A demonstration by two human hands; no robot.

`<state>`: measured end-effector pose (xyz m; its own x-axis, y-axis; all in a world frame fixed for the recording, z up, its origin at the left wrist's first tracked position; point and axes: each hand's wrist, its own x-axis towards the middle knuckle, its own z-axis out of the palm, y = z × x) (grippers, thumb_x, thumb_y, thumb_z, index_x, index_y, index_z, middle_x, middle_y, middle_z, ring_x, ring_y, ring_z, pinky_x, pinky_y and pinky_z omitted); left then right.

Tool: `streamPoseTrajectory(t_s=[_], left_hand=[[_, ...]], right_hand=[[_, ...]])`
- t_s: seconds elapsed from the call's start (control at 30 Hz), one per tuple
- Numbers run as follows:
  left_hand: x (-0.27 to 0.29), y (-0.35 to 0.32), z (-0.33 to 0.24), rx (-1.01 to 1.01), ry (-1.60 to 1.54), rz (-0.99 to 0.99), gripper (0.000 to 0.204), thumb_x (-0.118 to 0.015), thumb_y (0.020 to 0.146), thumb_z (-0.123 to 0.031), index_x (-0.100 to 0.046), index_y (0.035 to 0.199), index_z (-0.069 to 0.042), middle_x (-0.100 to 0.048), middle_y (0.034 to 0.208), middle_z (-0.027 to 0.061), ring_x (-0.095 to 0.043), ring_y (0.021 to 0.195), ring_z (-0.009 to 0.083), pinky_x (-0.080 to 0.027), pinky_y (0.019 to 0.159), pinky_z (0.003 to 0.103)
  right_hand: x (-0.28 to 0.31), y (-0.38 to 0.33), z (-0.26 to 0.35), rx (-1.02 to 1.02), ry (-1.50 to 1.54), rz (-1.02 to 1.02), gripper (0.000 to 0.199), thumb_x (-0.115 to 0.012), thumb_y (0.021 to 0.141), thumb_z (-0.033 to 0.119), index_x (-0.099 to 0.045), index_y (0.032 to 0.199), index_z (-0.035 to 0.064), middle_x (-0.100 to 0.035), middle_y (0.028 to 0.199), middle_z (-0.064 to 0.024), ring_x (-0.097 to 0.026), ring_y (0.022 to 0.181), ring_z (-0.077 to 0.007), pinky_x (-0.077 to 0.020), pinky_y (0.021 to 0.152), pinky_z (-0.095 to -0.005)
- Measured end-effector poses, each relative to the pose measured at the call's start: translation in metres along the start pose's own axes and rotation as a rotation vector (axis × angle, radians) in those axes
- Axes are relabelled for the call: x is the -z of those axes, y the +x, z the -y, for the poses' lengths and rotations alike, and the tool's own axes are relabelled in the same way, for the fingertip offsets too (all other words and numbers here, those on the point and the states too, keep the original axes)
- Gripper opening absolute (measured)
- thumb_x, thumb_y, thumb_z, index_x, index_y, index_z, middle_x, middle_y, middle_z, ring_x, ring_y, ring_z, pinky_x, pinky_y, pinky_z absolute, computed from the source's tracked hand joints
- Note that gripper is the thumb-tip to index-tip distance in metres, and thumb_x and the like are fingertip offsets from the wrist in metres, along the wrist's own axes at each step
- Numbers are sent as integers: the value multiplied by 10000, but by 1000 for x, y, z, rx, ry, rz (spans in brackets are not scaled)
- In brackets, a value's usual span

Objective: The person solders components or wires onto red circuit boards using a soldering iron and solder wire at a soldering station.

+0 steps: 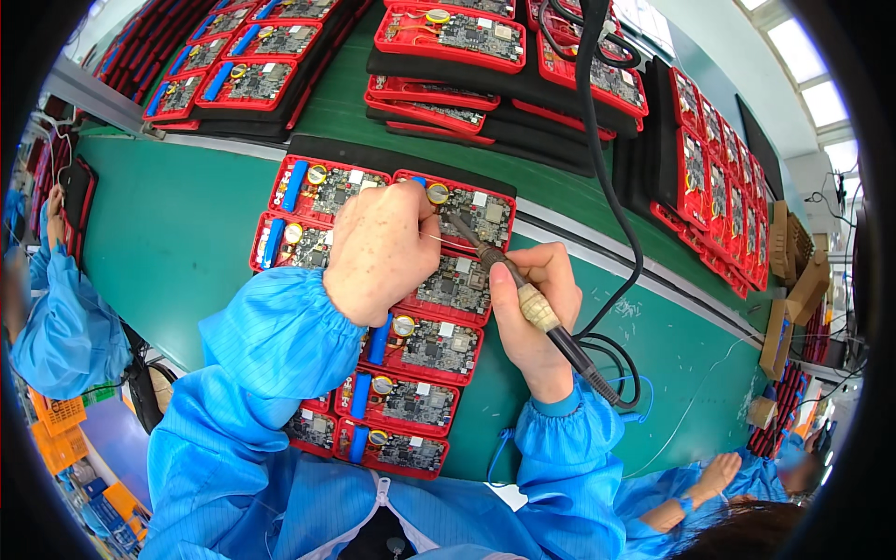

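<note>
My right hand (534, 336) grips a soldering iron (571, 353) with a beige-wrapped grip and a black handle. Its tip points up and left at a circuit board (483, 217) in the red case at the far right of the group. Over the middle of the cases, my left hand (378, 247) has its fingers pinched on a thin solder wire (448, 242), whose free end reaches toward the iron. Each visible case holds a green-grey board, and most show a blue cylindrical battery (295, 185) and a round coin cell (316, 175). My left hand hides parts of the nearby cases.
Stacks of red cases on black foam stand at the back (448, 37), back left (247, 82) and right (719, 177). A black cable (597, 168) hangs down to the right. Wire clippings (630, 308) lie on the green table (523, 373). Other people sit left (70, 317) and lower right (714, 478).
</note>
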<state>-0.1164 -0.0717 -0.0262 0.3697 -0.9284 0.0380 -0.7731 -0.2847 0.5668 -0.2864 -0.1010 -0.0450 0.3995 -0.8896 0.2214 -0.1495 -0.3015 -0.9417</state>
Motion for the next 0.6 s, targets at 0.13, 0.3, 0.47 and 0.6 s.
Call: streamPoseTrajectory(t_s=[0.13,0.3,0.47,0.6], left_hand=[[-1,-1,1,-9,9,-14,96,-639,736,-89,-630,743,6,-617,642,191,-622,637,364,-489,618,451],[-3,-3,0,-22,53,-50,88,-635,749,-88,-617,735,-3,-617,646,194,-623,650,375,-491,630,461],[-4,-3,-1,-15,78,-48,86,-630,759,-89,-618,744,-5,-621,658,197,-623,662,379,-489,637,466],[-3,-3,-2,1,98,-33,91,-625,769,-95,-618,755,-6,-624,671,202,-625,678,381,-489,648,466]], right_hand=[[-2,1,1,-9,-29,34,193,-667,821,38,-488,886,8,-601,633,-50,-537,553,-50,-397,483,-207],[-2,0,1,-18,-30,41,195,-668,819,36,-489,890,7,-602,636,-51,-539,558,-48,-398,488,-205],[-2,-1,2,-35,-4,11,195,-667,819,38,-487,891,8,-606,642,-51,-540,562,-50,-402,492,-206],[1,-1,1,-14,-1,-31,193,-664,821,39,-487,891,9,-614,656,-54,-542,568,-55,-406,499,-210]])
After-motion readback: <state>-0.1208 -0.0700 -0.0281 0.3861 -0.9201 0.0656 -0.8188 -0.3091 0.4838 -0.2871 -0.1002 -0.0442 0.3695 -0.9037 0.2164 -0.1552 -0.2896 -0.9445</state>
